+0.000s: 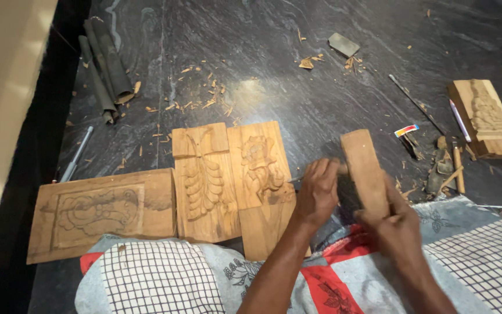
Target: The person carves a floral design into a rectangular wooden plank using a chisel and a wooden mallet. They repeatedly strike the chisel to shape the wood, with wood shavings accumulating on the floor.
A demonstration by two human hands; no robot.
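My left hand is closed around a thin metal chisel whose tip points at a carved wooden panel with a figure relief. My right hand grips a rectangular wooden block, held upright just right of the left hand, near the chisel's handle end. The carved panel lies against a second panel with leaf-like carving. Both rest on the dark stone floor in front of my lap, which is covered by a patterned cloth.
A wide carved panel lies at the left. Another carved block sits at the far right beside pens and small tools. Rolled dark sheets lie at the upper left, a grey flat stone at the top, and wood chips are scattered about.
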